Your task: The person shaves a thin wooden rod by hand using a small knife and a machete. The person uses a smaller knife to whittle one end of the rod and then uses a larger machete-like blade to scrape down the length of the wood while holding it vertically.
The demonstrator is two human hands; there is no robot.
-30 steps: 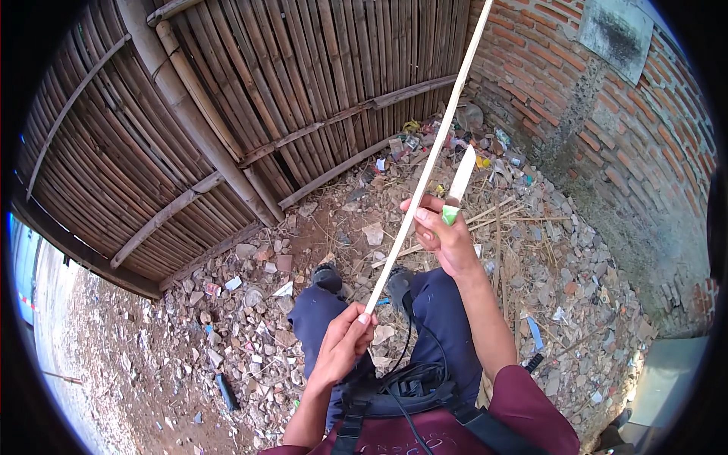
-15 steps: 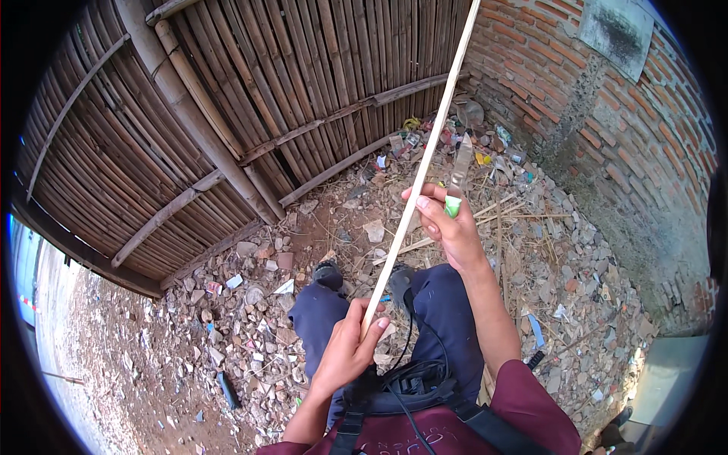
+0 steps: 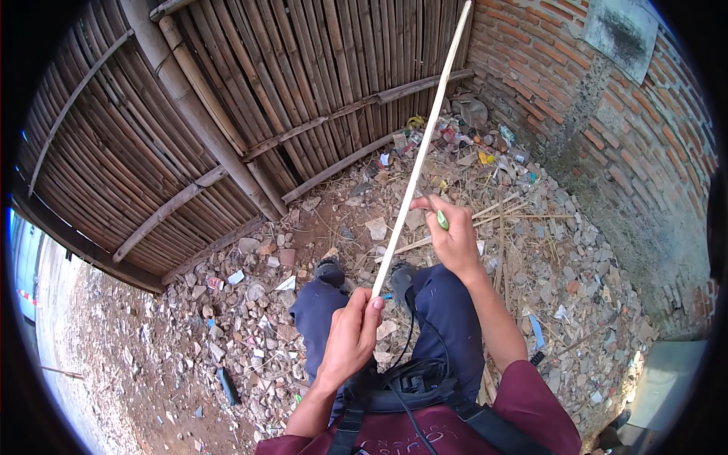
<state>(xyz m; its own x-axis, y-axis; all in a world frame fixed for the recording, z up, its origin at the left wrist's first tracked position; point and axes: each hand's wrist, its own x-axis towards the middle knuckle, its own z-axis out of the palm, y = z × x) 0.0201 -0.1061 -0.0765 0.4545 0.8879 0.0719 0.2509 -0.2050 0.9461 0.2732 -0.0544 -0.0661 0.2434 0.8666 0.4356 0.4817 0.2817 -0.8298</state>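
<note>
We face a bamboo-slat fence (image 3: 250,98) from nine to twelve o'clock and a brick wall (image 3: 607,144) at two, rubble-strewn ground (image 3: 227,318) beneath. A long pale bamboo strip (image 3: 421,148) slants from centre toward twelve. Our left hand (image 3: 350,337) has its grip closed round the lower end; our right hand (image 3: 453,236) pinches it higher, also holding what may be a green-handled knife (image 3: 442,220).

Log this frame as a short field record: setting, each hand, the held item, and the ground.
setting: outdoor corner between a bamboo fence and a brick wall
left hand: grips the lower end of a thin pale bamboo stick
right hand: against the stick higher up, closed on a small green-handled tool; blade not visible
stick: slants up toward the fence top
ground: rubble and litter
</note>
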